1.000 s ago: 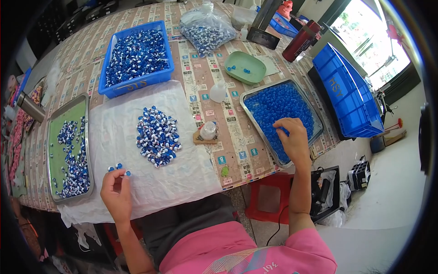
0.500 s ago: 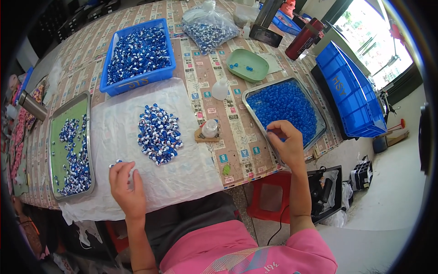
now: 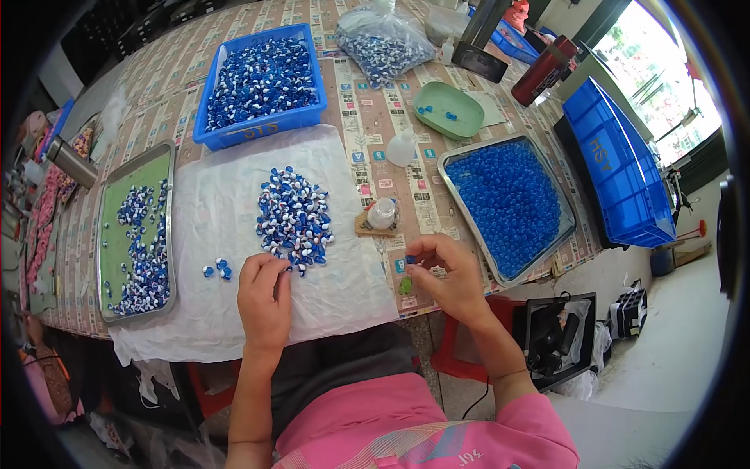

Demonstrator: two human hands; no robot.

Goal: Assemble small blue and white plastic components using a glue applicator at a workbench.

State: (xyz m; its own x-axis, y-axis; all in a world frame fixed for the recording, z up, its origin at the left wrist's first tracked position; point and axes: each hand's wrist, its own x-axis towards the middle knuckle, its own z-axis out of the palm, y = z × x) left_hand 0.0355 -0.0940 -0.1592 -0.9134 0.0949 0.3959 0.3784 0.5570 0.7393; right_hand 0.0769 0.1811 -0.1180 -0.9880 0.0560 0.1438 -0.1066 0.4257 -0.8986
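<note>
My right hand (image 3: 449, 277) pinches a clear blue bead (image 3: 410, 259) between thumb and fingertips, above the table's front part. At the near edge of a loose pile of blue-and-white beads (image 3: 293, 215), my left hand (image 3: 264, 301) has its fingertips closed on one of these small pieces, partly hidden by the fingers. The pile lies on a white sheet (image 3: 211, 191). A few separate blue-and-white beads (image 3: 224, 270) lie left of that hand. Between pile and right hand, a small clear jar (image 3: 381, 213) stands on a wooden block (image 3: 375, 231).
A metal tray (image 3: 506, 279) of blue beads is at right, a green-lined tray (image 3: 117, 211) of blue-and-white pieces at left. Behind are a blue bin (image 3: 266, 134), a filled plastic bag (image 3: 383, 47), a green dish (image 3: 469, 117), a white bottle (image 3: 401, 148) and a red flask (image 3: 543, 70).
My right hand has come left from the blue-bead tray, now with a bead showing in its pinch. My left hand has moved right to the pile, leaving a few pieces on the sheet.
</note>
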